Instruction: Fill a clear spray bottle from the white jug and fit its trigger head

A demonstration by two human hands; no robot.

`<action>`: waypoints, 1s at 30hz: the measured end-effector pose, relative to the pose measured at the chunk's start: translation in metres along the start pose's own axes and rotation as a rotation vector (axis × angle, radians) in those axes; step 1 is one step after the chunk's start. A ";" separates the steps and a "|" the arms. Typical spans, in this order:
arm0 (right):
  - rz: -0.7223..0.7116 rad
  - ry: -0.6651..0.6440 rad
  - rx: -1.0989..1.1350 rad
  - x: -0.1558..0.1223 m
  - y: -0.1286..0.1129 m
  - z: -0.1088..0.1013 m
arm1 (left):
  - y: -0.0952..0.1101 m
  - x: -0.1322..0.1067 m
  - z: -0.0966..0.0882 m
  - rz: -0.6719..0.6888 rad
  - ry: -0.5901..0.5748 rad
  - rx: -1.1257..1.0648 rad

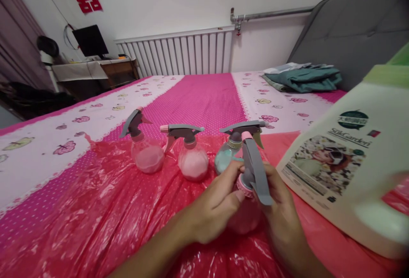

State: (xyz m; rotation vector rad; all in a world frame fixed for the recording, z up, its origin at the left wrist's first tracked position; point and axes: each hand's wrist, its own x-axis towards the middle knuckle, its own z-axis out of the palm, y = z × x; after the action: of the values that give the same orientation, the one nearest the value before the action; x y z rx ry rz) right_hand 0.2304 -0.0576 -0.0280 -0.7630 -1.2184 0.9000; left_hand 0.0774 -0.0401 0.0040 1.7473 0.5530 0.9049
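Observation:
A pink spray bottle (pixel 244 214) with a grey and pink trigger head stands in front of me between both hands. Around its neck, by the pink collar, the fingers of my left hand (pixel 215 210) are closed. My right hand (pixel 283 203) wraps the other side of the same bottle, its fingers partly hidden behind the grey head. Just beyond my hands is a green spray bottle (pixel 223 157), partly covered by them. To the left stand a spray bottle with pale pink contents (pixel 193 163) and another pink spray bottle (pixel 147 156).
Crumpled red plastic sheeting (pixel 105 201) lies under the bottles on a pink patterned bed (pixel 204 95). A large cream jug (pixel 348 210) with a printed label looms close on my right. Folded clothes (pixel 303 78) lie near the grey headboard (pixel 358 27).

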 end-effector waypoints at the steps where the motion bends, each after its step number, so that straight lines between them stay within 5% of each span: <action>1: 0.000 0.001 -0.001 0.000 0.001 0.000 | 0.000 0.000 0.000 -0.005 0.006 -0.010; 30: -0.019 0.019 -0.042 0.000 0.001 0.000 | 0.001 -0.001 0.002 -0.025 0.021 0.011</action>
State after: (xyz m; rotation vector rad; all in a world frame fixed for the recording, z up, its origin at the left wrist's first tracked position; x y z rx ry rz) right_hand 0.2298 -0.0573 -0.0286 -0.7911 -1.2292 0.8519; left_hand 0.0778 -0.0422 0.0040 1.7386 0.5929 0.9051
